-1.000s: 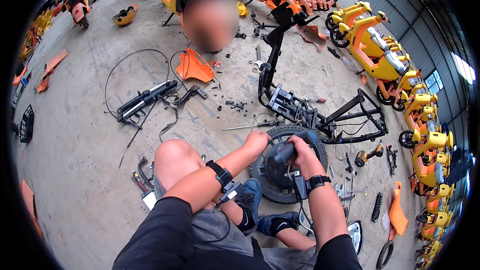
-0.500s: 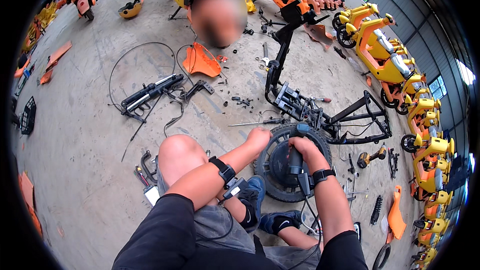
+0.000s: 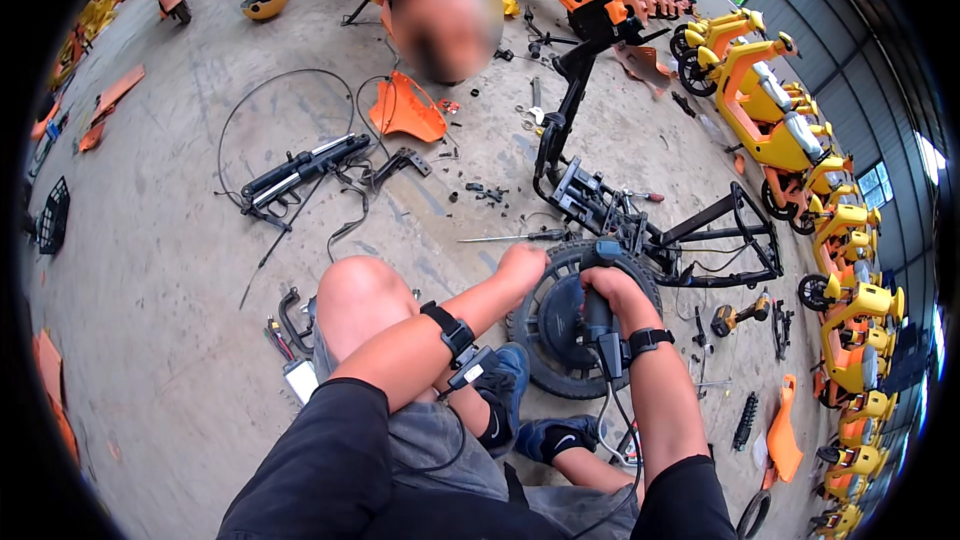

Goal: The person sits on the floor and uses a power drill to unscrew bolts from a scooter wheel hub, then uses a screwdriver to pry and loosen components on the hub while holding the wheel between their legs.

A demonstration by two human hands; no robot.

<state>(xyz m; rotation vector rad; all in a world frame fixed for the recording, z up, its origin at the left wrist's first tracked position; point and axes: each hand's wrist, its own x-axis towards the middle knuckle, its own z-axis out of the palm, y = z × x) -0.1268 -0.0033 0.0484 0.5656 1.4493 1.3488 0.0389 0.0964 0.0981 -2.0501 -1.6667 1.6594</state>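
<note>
My right hand [image 3: 615,286] is wrapped round a dark tool [image 3: 597,317] with a thick cylindrical body and a blocky end, held over the wheel; its exact kind does not show. Beneath it lies a black-tyred wheel [image 3: 553,318] with a round dark hub, flat beside the scooter frame. At the wheel's upper left edge my left hand [image 3: 524,264] is closed, its fingertips hidden, and I cannot make out what it holds. Both wrists wear black straps with small grey boxes and cables. The bare black scooter frame [image 3: 572,100] extends beyond the wheel.
A long screwdriver [image 3: 512,237] lies by the wheel, a yellow-black cordless drill [image 3: 741,313] to its right. Fork parts [image 3: 300,175], an orange panel [image 3: 405,108] and loose hardware litter the concrete. Another person's blurred head [image 3: 445,20] is ahead; yellow scooters [image 3: 755,120] line the right.
The view has shifted slightly, so the floor things sit a little higher in the picture. Both hands stay near the wheel, and the right still grips the dark tool.
</note>
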